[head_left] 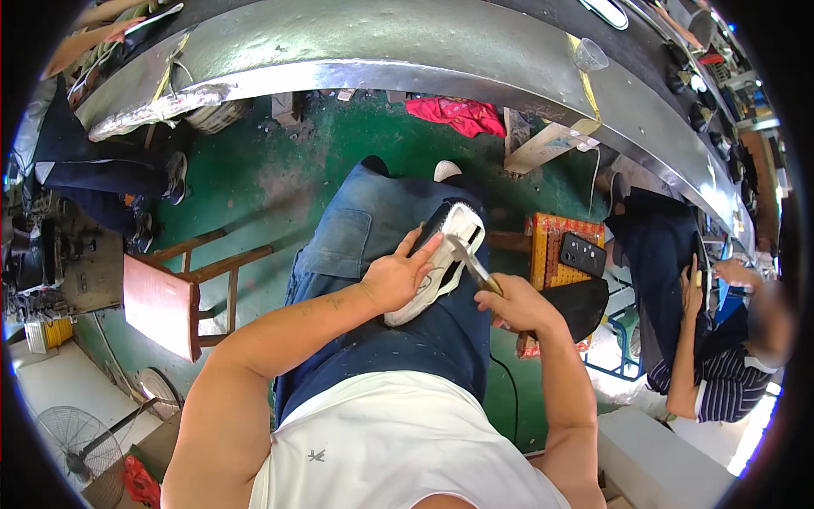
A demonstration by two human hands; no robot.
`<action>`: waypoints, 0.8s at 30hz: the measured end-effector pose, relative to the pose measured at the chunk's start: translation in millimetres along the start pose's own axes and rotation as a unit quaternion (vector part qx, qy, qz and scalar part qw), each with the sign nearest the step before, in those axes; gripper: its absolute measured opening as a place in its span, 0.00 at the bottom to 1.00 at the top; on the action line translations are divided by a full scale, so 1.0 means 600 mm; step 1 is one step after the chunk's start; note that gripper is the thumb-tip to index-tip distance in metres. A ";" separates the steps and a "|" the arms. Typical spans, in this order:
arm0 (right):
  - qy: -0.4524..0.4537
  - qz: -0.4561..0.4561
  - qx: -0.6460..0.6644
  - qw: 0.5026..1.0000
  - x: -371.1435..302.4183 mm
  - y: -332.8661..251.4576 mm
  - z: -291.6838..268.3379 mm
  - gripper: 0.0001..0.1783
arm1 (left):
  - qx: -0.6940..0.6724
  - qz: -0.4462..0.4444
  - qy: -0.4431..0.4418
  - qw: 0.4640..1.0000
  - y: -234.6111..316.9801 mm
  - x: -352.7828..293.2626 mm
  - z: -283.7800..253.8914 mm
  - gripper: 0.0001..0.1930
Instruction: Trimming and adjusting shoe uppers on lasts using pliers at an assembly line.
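A white shoe [464,220] with black parts lies slanted across my lap, its toe end pointing away from me. My left hand [397,278] grips it from the left side, fingers spread over the upper. In my right hand [524,304] is a hammer [480,271], the fingers wrapped round its yellowish-brown handle. The curved grey metal head rests at or just above the shoe, near my left fingertips; whether it touches cannot be told. Dark blue cloth [398,349] covers my lap under the shoe.
A long metal-edged bench [356,76] curves across the far side. At left stands a wooden stool [161,301]; at right a phone [582,254] lies on a patterned seat [555,276]. A co-worker in a striped shirt [729,386] sits at right. A fan [80,450] stands lower left.
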State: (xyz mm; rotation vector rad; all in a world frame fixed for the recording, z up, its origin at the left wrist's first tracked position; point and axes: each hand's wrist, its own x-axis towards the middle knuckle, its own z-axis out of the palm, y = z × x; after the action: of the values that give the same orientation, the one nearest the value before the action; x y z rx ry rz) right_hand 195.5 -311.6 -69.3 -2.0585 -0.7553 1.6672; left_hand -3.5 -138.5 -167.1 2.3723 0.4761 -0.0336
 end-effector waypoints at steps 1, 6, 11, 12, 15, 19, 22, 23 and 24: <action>0.001 -0.001 0.002 1.000 0.010 -0.002 0.002 0.16 | 0.008 0.001 -0.008 1.000 -0.002 0.002 0.000 0.31; 0.240 -0.185 -0.213 0.929 0.090 0.043 0.050 0.19 | 0.081 -0.029 -0.129 0.988 0.049 0.020 -0.055 0.36; 0.235 -0.194 -0.222 0.926 0.093 0.040 0.046 0.20 | 0.090 -0.044 -0.175 0.980 0.041 -0.010 -0.046 0.36; 0.225 -0.194 -0.218 0.929 0.087 0.035 0.046 0.20 | -0.064 -0.125 -0.047 0.989 -0.007 -0.039 0.022 0.36; 0.185 -0.189 -0.139 0.954 0.040 0.016 0.053 0.19 | -0.237 -0.200 0.067 0.948 -0.008 -0.062 0.041 0.35; 0.181 -0.203 -0.173 0.947 0.028 0.041 0.107 0.19 | -0.266 -0.188 0.048 0.944 0.007 -0.048 0.021 0.32; 0.157 -0.155 -0.167 0.961 0.029 0.050 0.100 0.20 | -0.250 -0.156 -0.076 0.952 0.013 -0.068 -0.015 0.53; 0.156 -0.147 -0.103 0.971 0.019 0.061 0.099 0.21 | -0.230 -0.158 -0.117 0.953 0.013 -0.066 -0.024 0.54; 0.159 -0.147 -0.102 0.971 0.010 0.074 0.102 0.21 | -0.209 -0.159 -0.158 0.952 0.011 -0.059 -0.034 0.56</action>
State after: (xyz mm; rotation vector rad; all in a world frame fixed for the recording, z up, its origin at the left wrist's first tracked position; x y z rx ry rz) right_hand 144.2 -344.9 -113.9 -2.1503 -1.0904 1.1071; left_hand -36.5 -141.6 -142.2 1.8136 0.6337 -0.4137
